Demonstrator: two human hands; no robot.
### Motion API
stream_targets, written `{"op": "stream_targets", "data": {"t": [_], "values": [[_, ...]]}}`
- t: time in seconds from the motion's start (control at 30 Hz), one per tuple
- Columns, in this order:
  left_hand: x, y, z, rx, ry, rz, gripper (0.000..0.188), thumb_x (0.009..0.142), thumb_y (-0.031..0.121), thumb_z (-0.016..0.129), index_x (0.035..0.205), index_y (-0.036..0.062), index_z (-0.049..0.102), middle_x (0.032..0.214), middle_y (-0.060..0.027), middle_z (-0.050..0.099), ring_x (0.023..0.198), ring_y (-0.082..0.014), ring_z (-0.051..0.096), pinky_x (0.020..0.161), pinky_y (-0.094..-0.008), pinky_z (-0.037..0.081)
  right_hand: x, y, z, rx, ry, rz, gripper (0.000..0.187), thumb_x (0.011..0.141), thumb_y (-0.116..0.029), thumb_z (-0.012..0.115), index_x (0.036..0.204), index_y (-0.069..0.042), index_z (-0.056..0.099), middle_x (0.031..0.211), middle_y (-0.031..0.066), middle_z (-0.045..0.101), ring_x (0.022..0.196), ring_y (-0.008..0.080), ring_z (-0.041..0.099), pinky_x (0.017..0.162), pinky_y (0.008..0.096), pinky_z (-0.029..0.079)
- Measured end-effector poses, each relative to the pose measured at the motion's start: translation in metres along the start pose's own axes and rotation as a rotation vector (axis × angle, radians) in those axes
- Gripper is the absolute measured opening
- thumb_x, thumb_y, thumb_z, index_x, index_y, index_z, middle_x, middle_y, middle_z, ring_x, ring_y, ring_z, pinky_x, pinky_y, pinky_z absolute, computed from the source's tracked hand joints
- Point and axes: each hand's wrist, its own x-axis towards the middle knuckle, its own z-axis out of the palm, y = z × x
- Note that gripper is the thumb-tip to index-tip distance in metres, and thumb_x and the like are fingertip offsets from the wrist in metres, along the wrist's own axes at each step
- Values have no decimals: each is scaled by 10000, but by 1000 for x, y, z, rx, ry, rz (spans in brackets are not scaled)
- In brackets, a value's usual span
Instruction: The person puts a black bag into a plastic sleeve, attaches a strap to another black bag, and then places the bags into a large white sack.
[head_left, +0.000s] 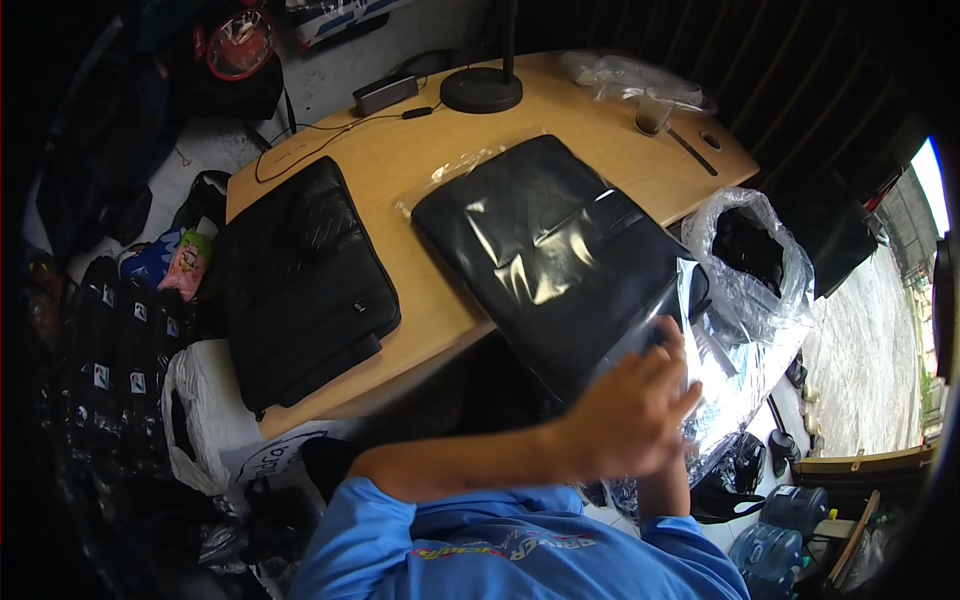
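Glossy clear wrap [545,283] covers a black case [560,245] slanting across the bench [590,118] — left hand [630,410] blurred beside it, right hand [668,458] mostly hidden, fingers' grip unclear. A clear bag [790,290] holds something black [745,248].

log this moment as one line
left hand: at near edge of wrapped bag, grip unclear | right forearm: behind left hand | second bag: on left of table

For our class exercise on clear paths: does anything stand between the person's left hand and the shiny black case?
Clear plastic wrapping covers the black case, catching light near the left hand. No other object visibly stands between them; blur hides whether they touch.
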Motion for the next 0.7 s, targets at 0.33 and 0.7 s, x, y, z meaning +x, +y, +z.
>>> {"op": "stream_targets", "data": {"t": [0.33, 0.7], "values": [[-64, -5, 0, 779, 22, -134, 352, 763, 134, 574, 1081, -16, 561, 871, -67, 522, 732, -157, 521, 612, -255, 448, 14, 37, 40, 656, -220, 465, 191, 918, -140, 473, 975, -29, 618, 861, 57, 654, 773, 163, 627, 703, 311, 516], [-80, -4, -28, 831, 74, 162, 223, 758, 121, 592, 928, -17, 632, 858, -61, 515, 728, -147, 531, 493, -214, 434, 30, 99, 63, 352, -201, 421, 372, 725, 44, 591, 1092, -17, 587, 870, 116, 658, 756, 209, 640, 688, 308, 503]]}}
